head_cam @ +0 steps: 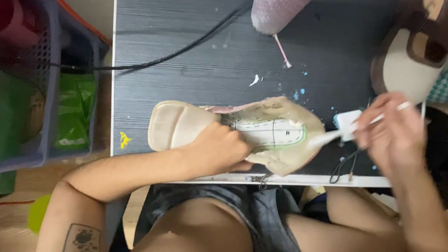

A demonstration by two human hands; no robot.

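I saw my left hand (220, 150) pressing an upturned beige shoe (235, 132) flat near the dark desk's (194, 13) front edge, its white, green-rimmed sole label facing up. My right hand (393, 135) pinched a white brush (347, 124) at the toe, with bare desk behind.

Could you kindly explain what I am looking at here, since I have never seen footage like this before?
This is one picture from a camera worn on a person's head, looking down at their own bare hands over a small dark table. The left hand presses a beige shoe, lying sole-up, onto the table. The right hand holds a white brush against the sole's front end. A second shoe lies at the far right corner, a purple cylinder stands near the far edge, and a black cable crosses the table.
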